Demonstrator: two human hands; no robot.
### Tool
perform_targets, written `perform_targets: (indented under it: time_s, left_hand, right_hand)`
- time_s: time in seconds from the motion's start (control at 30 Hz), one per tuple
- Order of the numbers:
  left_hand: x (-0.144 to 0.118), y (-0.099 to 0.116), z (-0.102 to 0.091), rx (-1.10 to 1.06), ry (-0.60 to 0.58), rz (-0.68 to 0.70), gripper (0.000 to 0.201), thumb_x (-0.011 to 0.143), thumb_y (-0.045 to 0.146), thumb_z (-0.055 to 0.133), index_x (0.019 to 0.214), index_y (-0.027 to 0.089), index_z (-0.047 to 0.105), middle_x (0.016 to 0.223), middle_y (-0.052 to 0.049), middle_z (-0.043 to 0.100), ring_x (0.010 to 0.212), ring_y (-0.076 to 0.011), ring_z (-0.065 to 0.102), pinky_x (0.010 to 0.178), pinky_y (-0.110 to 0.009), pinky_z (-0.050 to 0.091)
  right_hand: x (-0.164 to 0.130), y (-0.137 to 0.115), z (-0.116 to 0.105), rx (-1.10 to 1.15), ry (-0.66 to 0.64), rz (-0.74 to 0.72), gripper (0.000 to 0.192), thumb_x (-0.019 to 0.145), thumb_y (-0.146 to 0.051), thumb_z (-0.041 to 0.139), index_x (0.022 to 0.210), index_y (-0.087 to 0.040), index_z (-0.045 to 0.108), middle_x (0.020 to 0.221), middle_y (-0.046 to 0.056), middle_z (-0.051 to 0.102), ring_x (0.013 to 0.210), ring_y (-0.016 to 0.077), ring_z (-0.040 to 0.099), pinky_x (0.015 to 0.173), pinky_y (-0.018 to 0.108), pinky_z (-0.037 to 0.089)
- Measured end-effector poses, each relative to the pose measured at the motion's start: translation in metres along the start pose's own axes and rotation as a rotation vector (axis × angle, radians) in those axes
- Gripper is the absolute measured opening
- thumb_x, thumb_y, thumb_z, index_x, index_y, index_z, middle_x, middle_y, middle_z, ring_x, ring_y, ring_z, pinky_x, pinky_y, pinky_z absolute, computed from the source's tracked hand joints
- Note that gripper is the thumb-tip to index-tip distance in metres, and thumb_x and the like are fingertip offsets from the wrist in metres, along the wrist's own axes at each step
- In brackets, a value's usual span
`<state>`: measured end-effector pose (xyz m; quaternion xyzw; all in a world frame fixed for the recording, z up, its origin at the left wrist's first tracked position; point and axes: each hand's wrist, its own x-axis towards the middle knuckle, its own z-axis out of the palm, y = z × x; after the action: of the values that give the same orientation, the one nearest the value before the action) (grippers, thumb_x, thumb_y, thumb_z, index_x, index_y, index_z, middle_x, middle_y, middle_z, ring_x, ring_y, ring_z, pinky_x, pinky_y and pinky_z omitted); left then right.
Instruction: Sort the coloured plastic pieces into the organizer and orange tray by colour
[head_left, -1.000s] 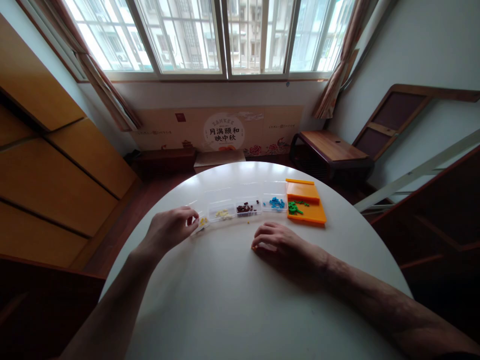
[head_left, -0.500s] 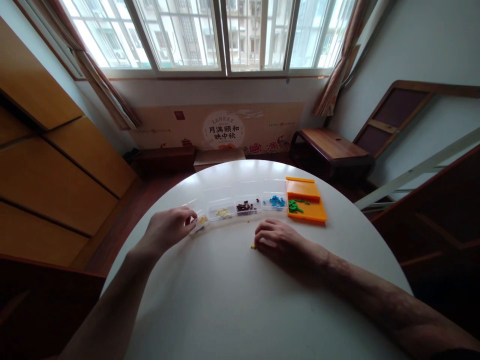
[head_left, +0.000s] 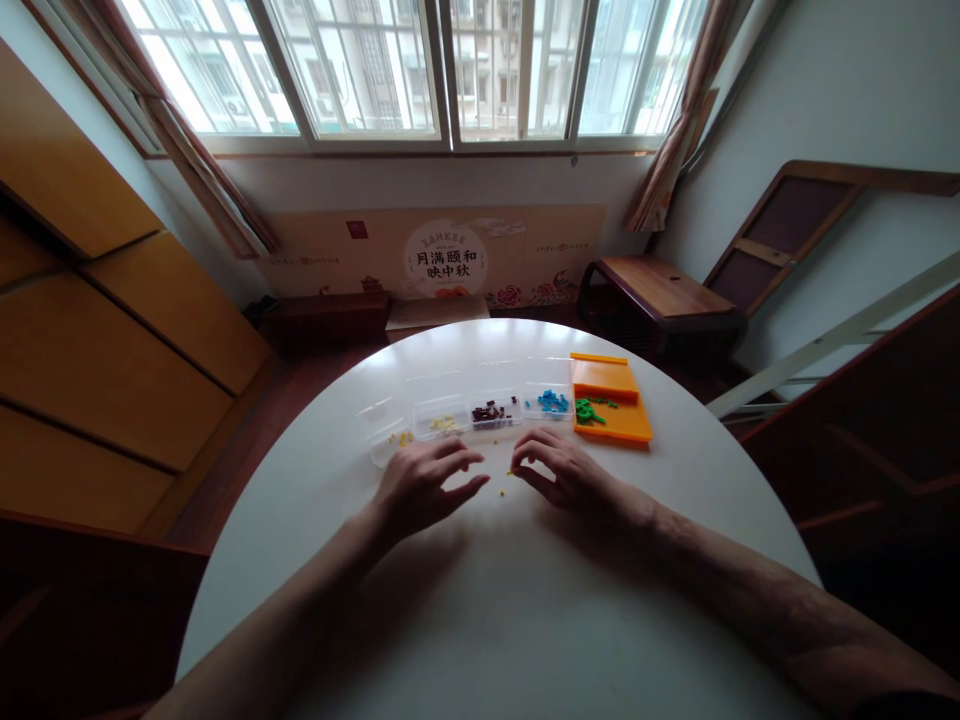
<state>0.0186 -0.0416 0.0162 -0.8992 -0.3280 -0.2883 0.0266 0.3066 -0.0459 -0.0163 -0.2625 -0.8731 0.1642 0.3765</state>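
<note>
My left hand (head_left: pixel 429 482) is over the table in front of the left boxes, thumb and fingers apart, with nothing visible in it. To its right, my right hand (head_left: pixel 561 470) is closed in a pinch, with a tiny yellow brick (head_left: pixel 510 473) at its fingertips. A loose yellow brick (head_left: pixel 502 492) lies on the table between the two hands. Another small yellow piece (head_left: pixel 495 441) lies farther back, before the box of dark brown bricks (head_left: pixel 491 413). Part of the clear box of yellow bricks (head_left: pixel 401 438) is just behind my left hand.
On the round white table (head_left: pixel 450 640), clear lidded boxes stand in an arc. They include pale yellow bricks (head_left: pixel 444 425) and blue bricks (head_left: pixel 553 402). At the right end, an open orange case (head_left: pixel 626 430) holds green bricks (head_left: pixel 588 411). A wooden side table (head_left: pixel 660 285) stands beyond.
My left hand has moved right and nearer, away from the yellow box, and its fingers have spread. My right hand has lifted a yellow brick slightly away from the other one.
</note>
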Motion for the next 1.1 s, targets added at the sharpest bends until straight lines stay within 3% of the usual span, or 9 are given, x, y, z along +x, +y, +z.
perform_targets:
  time_s: [0.17,0.47,0.6,0.83,1.1]
  left_hand:
    - [0.002,0.016,0.022,-0.141,0.023,0.042,0.021,0.105,0.044,0.074,0.104,0.025,0.083,0.09,-0.002,0.082,0.065,-0.0126,0.071,0.062,-0.025,0.053]
    - [0.004,0.019,0.024,-0.205,0.052,0.023,0.014,0.107,0.03,0.07,0.101,0.025,0.083,0.091,-0.001,0.083,0.07,-0.0118,0.075,0.065,-0.023,0.054]
    - [0.003,0.004,0.008,-0.171,0.025,-0.011,0.016,0.105,0.027,0.069,0.1,0.026,0.084,0.089,-0.001,0.082,0.068,-0.0115,0.072,0.063,-0.023,0.053]
    - [-0.005,-0.048,-0.036,-0.135,0.071,-0.217,0.024,0.104,0.038,0.069,0.097,0.023,0.086,0.087,-0.002,0.079,0.058,-0.0088,0.058,0.061,-0.022,0.049]
    - [-0.014,-0.07,-0.066,0.06,-0.147,-0.31,0.033,0.104,0.046,0.063,0.09,0.025,0.084,0.085,0.001,0.077,0.061,-0.0096,0.058,0.064,-0.024,0.042]
  right_hand:
    - [0.003,-0.003,-0.002,-0.015,-0.01,-0.028,0.006,0.113,-0.024,0.06,0.112,-0.021,0.066,0.112,0.01,0.072,0.105,0.0228,0.069,0.093,0.038,0.061]
    - [0.003,-0.004,-0.002,-0.046,-0.01,-0.046,0.007,0.113,-0.026,0.062,0.111,-0.021,0.066,0.11,0.01,0.073,0.103,0.0228,0.069,0.09,0.037,0.06]
    - [0.004,-0.005,-0.003,-0.07,-0.035,-0.041,0.008,0.112,-0.028,0.064,0.11,-0.021,0.069,0.109,0.009,0.076,0.103,0.0231,0.07,0.093,0.038,0.059]
    - [0.004,-0.01,-0.007,-0.091,-0.204,-0.112,0.017,0.112,-0.031,0.065,0.121,-0.025,0.078,0.112,0.007,0.078,0.099,0.0196,0.07,0.094,0.036,0.056]
    - [0.006,-0.013,-0.011,-0.075,-0.263,-0.087,0.019,0.113,-0.027,0.063,0.121,-0.027,0.08,0.114,0.006,0.077,0.1,0.0193,0.067,0.092,0.035,0.054]
